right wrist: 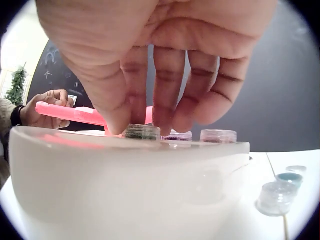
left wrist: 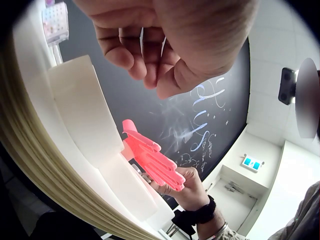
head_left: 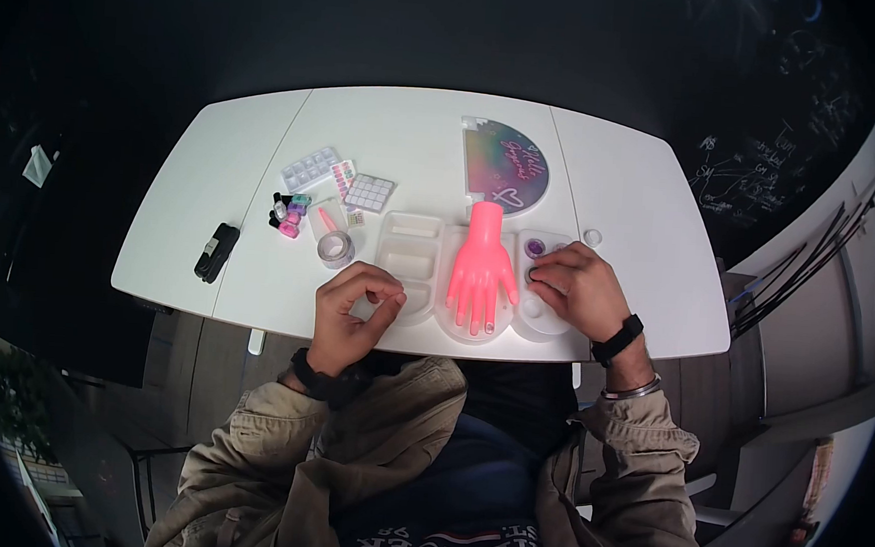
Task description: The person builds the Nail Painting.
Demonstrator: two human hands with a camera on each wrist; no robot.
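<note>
My right hand (head_left: 582, 287) pinches a small clear jar of dark green glitter (right wrist: 142, 132) between thumb and fingers, at the top of the white right-hand tray section (right wrist: 125, 185). Beside it stand a purple glitter jar (head_left: 534, 247) and a pale jar (right wrist: 218, 136). A pink practice hand (head_left: 480, 261) lies palm down on the middle section, a silvery patch on one nail (head_left: 489, 328). Over the front of the compartment tray (head_left: 409, 247) hovers my left hand (head_left: 350, 308), fingers loosely curled and nothing visible between them.
A half-round decorated panel (head_left: 509, 168) lies behind the practice hand. To the left are a round tub (head_left: 335, 249), polish bottles (head_left: 287, 212), compartment boxes (head_left: 310, 168) and a black case (head_left: 216, 252). Clear jars (right wrist: 276, 197) sit on the table at the right.
</note>
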